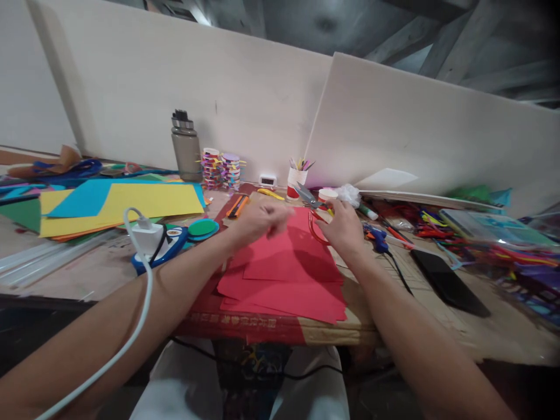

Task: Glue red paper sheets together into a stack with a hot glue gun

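Note:
Red-handled scissors [307, 197] are in my right hand [344, 226], their grey blades pointing up and to the left. One looped red handle hangs below my fingers. My left hand [265, 219] hovers over the upper left part of the red paper sheets [280, 256]; its fingers are smeared by motion, so I cannot tell whether they hold anything. The red sheets lie stacked unevenly on a red and brown cardboard piece [271, 329] in front of me. Beyond my left hand lies an orange box cutter [238, 206].
To the left are yellow paper [149, 201], a blue power strip [161, 251] and a grey bottle [186, 146]. A white cable crosses my left forearm. At right lie a phone [448, 281] and a blue glue gun [377, 239]. A pencil cup [296, 181] stands behind.

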Available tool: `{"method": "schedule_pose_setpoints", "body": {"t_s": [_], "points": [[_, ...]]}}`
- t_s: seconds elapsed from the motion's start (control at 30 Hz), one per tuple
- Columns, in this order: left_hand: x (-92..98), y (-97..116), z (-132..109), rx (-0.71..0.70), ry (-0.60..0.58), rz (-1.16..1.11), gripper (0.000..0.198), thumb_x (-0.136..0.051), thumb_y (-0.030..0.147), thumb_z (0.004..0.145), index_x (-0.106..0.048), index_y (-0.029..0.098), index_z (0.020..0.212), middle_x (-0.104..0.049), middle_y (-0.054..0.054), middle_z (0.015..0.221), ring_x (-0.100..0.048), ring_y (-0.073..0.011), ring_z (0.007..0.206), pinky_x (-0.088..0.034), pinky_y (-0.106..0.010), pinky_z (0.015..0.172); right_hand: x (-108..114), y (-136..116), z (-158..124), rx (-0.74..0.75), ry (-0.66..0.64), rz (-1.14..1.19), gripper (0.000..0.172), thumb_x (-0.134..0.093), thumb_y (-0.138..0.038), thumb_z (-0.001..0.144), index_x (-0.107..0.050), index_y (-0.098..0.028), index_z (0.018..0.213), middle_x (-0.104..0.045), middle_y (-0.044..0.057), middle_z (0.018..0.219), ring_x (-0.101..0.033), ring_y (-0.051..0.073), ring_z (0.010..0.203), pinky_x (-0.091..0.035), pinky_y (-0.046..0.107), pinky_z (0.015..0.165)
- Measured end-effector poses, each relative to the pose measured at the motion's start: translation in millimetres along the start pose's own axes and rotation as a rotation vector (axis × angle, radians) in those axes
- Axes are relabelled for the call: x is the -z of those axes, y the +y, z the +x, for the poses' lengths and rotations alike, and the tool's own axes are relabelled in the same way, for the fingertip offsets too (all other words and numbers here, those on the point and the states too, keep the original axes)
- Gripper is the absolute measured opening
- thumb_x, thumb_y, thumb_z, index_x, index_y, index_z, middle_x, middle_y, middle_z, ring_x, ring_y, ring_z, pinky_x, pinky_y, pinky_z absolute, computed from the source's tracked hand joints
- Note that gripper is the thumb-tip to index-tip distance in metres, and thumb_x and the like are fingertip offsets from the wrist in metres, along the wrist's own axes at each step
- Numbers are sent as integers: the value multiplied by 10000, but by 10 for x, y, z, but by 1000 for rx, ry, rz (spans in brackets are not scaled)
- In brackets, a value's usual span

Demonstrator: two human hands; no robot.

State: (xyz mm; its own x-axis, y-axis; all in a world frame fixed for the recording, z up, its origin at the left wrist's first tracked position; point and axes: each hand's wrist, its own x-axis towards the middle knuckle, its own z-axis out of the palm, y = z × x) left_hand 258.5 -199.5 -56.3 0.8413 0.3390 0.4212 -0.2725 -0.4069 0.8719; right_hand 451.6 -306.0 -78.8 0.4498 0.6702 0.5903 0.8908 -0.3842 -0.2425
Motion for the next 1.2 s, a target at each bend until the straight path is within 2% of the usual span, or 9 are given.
{"method": "schedule_pose_setpoints", "body": {"t_s": [0.1,0.27,0.37,0.47,0.67,0.8,0.9,1.07,1.2], "points": [[-93,-5,-79,242,-711,18,200,-714,383,720,-700,186,685,-688,-19,678,-623,-140,648,-491,-245,647,21,84,52,-82,-32,38,467,-642,-390,751,-572,-185,1166,-602,107,1054,-574,253,957,-430,344,831],[-66,26,-112,338,-921,-79,271,-736,472,694,-746,207,752,-733,-55,776,-666,-196,752,-519,-300,754,111,239,106,-178,-167,-133,466,-589,-421,789,-586,-143,1164,-630,162,1090,-596,284,1009,-430,351,829],[-28,64,-98,352,-866,-165,338,-740,541,652,-713,205,620,-722,-84,733,-655,-213,701,-529,-337,708,115,312,113,-231,-332,-264,445,-526,-384,823,-585,-91,1153,-634,225,1095,-613,325,1009,-440,367,790],[-48,9,-72,259,-644,-148,329,-740,502,669,-678,187,599,-712,-77,729,-647,-188,708,-519,-327,731,68,363,118,-229,-455,-323,393,-476,-320,836,-612,-63,1100,-649,243,1082,-625,339,1008,-447,363,765],[-86,-268,-11,118,-285,405,292,-635,406,782,-678,199,984,-702,-63,1024,-641,-191,930,-476,-311,848,-4,389,124,-219,-563,-404,394,-440,-294,844,-637,-65,1098,-670,231,1074,-645,314,997,-456,347,747],[-39,-352,-27,104,-358,858,673,-610,497,790,-459,184,1366,-408,-130,1464,-362,-285,1344,-284,-388,1083,35,387,111,-200,-617,-415,405,-481,-381,840,-664,-97,1063,-675,206,1075,-647,301,977,-459,342,736],[-6,-411,-60,197,-423,1006,817,-490,612,827,-283,150,1469,-208,-156,1545,-190,-301,1422,-193,-415,1122,45,408,110,-166,-582,-424,425,-507,-421,844,-664,-91,1061,-658,223,1095,-622,320,1012,-454,371,783],[-17,-503,-81,254,-464,1074,818,-306,674,867,-253,135,1481,-190,-149,1548,-168,-287,1430,-163,-421,1129,-139,247,82,68,-335,-258,440,-403,-373,931,-577,-94,1223,-598,203,1211,-523,270,1169,-390,359,956],[-19,-502,-73,277,-481,1104,861,-307,675,865,-199,98,1494,-135,-138,1559,-106,-278,1443,-127,-419,1143,-391,-22,-55,264,-376,-60,621,-333,-432,955,-339,-25,1423,-358,207,1468,-303,249,1370,-259,353,1092]]}}
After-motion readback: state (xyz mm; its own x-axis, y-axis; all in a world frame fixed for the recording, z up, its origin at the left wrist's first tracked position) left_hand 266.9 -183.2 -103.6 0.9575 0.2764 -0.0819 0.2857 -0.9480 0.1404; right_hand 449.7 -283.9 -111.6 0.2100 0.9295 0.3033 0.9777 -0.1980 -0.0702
